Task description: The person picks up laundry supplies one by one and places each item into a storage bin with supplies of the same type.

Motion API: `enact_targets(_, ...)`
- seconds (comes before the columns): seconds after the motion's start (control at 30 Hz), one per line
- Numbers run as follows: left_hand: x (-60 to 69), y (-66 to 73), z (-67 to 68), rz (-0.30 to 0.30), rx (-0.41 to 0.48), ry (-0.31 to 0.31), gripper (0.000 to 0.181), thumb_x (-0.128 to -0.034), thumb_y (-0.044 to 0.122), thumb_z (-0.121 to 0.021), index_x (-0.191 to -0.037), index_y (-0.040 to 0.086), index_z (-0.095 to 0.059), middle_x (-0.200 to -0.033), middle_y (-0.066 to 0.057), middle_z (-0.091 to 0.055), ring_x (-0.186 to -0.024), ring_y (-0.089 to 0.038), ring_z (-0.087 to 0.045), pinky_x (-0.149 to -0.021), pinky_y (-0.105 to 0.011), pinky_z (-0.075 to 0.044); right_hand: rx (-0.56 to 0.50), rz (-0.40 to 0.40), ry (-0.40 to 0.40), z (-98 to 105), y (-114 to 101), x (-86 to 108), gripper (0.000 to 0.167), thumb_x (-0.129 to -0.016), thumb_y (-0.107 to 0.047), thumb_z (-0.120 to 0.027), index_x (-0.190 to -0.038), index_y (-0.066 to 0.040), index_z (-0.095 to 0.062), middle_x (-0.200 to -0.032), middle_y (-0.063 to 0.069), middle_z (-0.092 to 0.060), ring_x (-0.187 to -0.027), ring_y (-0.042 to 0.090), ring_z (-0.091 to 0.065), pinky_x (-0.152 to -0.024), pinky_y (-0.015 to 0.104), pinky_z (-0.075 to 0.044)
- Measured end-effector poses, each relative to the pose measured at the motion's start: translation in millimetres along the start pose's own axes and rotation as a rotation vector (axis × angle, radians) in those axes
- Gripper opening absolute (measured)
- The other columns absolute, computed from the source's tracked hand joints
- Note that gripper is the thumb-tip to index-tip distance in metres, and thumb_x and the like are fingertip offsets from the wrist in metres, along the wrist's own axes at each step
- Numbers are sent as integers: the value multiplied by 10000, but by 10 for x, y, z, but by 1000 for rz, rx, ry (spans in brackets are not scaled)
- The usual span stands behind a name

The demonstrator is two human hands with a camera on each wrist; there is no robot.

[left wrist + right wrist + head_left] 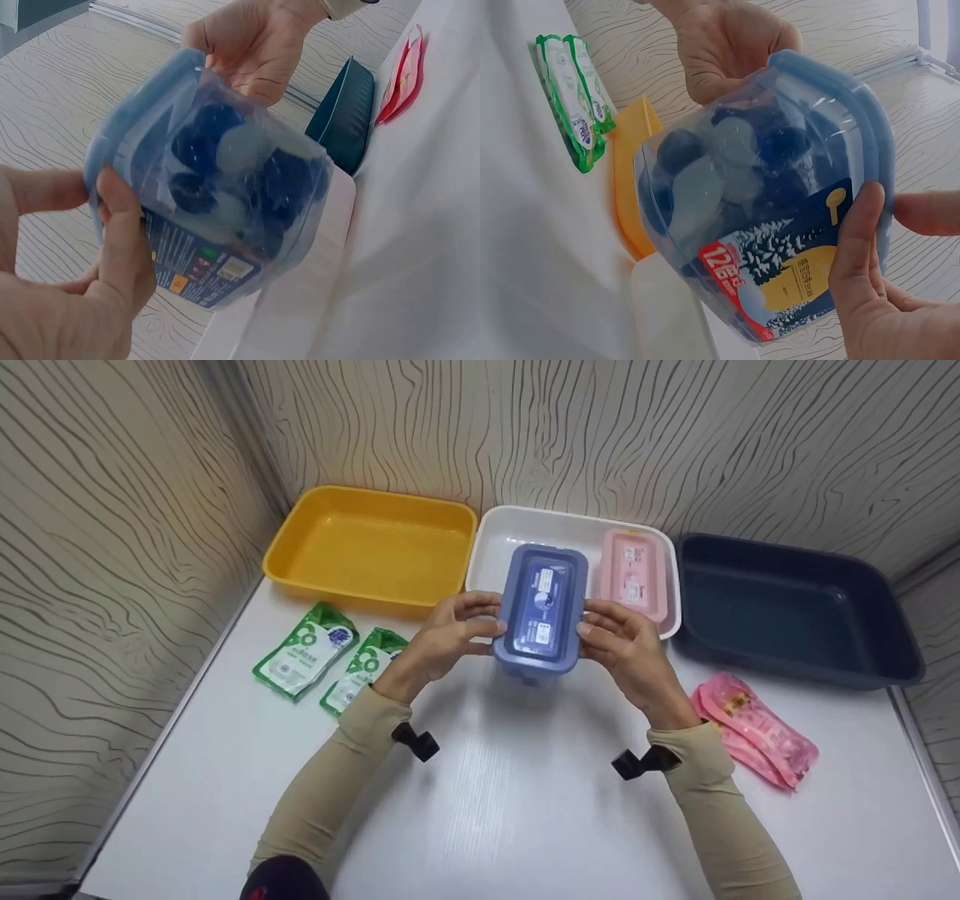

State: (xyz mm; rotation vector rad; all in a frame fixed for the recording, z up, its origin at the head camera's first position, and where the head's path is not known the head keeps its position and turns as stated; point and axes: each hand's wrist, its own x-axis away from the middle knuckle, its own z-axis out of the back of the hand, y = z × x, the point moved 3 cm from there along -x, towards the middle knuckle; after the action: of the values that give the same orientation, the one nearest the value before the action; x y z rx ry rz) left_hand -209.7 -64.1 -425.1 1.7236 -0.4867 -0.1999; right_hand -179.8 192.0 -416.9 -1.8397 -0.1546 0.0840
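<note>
Both hands hold up a clear plastic tub with a blue lid (541, 607), raised off the table in front of the white tray (499, 529). Through its walls, dark blue and pale rounded pieces (240, 150) show, and a printed label (780, 274) wraps one side. My left hand (450, 634) grips the lid's left edge between thumb and fingers. On the opposite edge my right hand (630, 649) pinches the lid the same way. A pink-lidded box (634, 574) lies in the right part of the white tray.
A yellow tray (367, 551) stands at the back left, a dark blue tray (795, 607) at the back right. Two green-and-white packets (306, 651) lie by my left forearm. Pink packets (757, 731) rest beside my right wrist. Patterned wall panels (480, 427) enclose the table.
</note>
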Motion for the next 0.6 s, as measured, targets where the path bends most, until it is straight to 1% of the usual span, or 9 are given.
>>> enact_targets(0.07,-16,16,-19,-4,14,12,473,-965,46,-688,-1419,-28,-581,-1247,-157,-646,-1013,-222,-665,-897,-411,-652,-18,-4,5,20,-19,-9,336,-986,103,-604,-1320,82,-622,-1075,97,-779,-880,203,-759,-826,316,-656)
enact_targets(0.13,-26,38,-30,-8,25,22,459,-979,47,-682,-1422,-20,-585,-1255,-154,-651,-1012,-220,-660,-901,-405,-649,-51,-20,10,30,-36,-22,322,-979,117,-601,-1292,57,-647,-1069,93,-779,-901,199,-763,-851,327,-656)
enact_targets(0.23,-48,82,-46,-16,39,28,449,-991,46,-676,-1426,-15,-584,-1267,-146,-649,-1020,-218,-663,-908,-396,-646,-108,-55,19,39,-52,-49,321,-959,144,-593,-1218,-12,-701,-1050,89,-773,-904,197,-761,-845,336,-657)
enact_targets(0.33,-87,111,-52,-25,39,36,437,-994,41,-675,-1421,-4,-593,-1267,-133,-635,-1020,-214,-663,-904,-387,-647,-123,-75,17,43,-69,-79,352,-942,151,-603,-1177,-79,-729,-1062,79,-751,-919,191,-744,-831,331,-651)
enact_targets(0.47,-146,146,-43,-38,23,62,427,-995,25,-671,-1418,9,-612,-1270,-130,-607,-1021,-216,-653,-903,-382,-651,-142,-86,4,31,-80,-140,388,-931,164,-609,-1184,-110,-715,-1112,76,-724,-980,187,-714,-862,325,-635)
enact_targets(0.6,-202,185,-50,-42,17,84,446,-993,-1,-648,-1437,17,-611,-1295,-129,-569,-1054,-214,-627,-922,-383,-645,-166,-99,19,26,-85,-196,429,-921,189,-596,-1195,-127,-691,-1145,71,-707,-1021,183,-693,-883,316,-621)
